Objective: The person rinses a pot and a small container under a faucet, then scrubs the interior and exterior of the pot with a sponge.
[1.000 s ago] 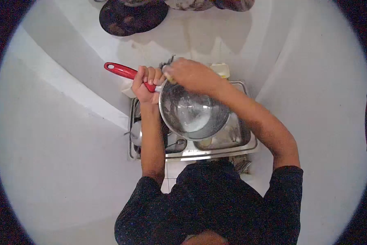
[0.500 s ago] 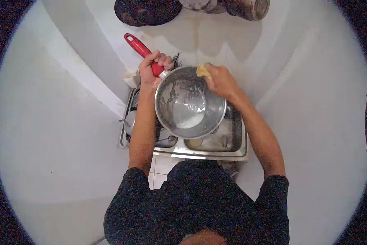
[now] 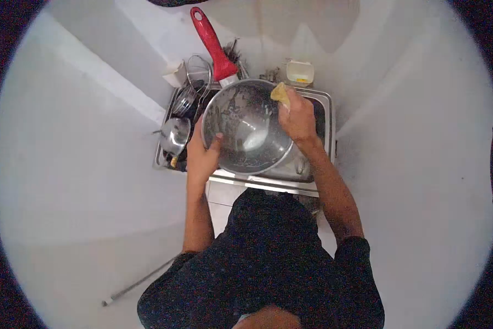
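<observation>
A deep metal pan (image 3: pixel 246 142) with a red handle (image 3: pixel 212 46) is held tilted over the sink, its wet inside facing me and the handle pointing up and away. My left hand (image 3: pixel 204 155) grips the pan's left rim, with the thumb inside and the other fingers hidden behind it. At the upper right rim, my right hand (image 3: pixel 298 116) is closed on a yellow sponge (image 3: pixel 280 94). The sponge is at the edge of the pan.
The metal sink (image 3: pixel 325 104) lies beneath the pan. On its left side are a metal lid or bowl (image 3: pixel 175 135) and other utensils. A pale container (image 3: pixel 300 72) stands behind it, a white one (image 3: pixel 174 74) at back left. A thin rod (image 3: pixel 139 282) is at lower left.
My left hand has moved from the red handle to the pan's left rim. The handle has swung more upright. My right hand with the sponge has moved from near the handle to the right rim.
</observation>
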`<action>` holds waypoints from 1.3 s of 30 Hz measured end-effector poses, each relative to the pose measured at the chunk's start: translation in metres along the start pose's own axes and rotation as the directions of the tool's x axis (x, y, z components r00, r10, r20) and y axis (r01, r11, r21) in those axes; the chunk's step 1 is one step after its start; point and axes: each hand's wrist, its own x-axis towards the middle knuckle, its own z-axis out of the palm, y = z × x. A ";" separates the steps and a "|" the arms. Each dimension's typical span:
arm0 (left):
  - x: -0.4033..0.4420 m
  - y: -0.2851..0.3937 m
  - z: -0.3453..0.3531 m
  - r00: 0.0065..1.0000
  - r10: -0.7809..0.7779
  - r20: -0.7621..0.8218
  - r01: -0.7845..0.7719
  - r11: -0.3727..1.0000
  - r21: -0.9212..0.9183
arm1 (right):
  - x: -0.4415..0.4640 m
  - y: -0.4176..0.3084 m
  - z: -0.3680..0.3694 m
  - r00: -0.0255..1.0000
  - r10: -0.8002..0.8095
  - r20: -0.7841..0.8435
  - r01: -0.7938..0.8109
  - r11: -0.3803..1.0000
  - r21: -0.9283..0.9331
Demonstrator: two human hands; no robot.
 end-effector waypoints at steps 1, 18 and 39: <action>-0.001 -0.016 -0.001 0.999 -0.004 -0.037 0.006 0.999 0.038 | 0.001 -0.004 0.009 1.000 -0.014 -0.001 0.014 1.000 -0.009; 0.012 -0.034 -0.004 0.987 0.010 -0.163 0.025 0.977 0.211 | -0.018 -0.016 0.013 0.977 0.209 0.046 -0.214 0.967 0.138; 0.002 -0.034 0.091 0.979 -0.084 -0.186 -0.028 0.849 -0.528 | -0.084 0.033 0.012 0.855 0.360 -0.375 -0.342 0.933 0.116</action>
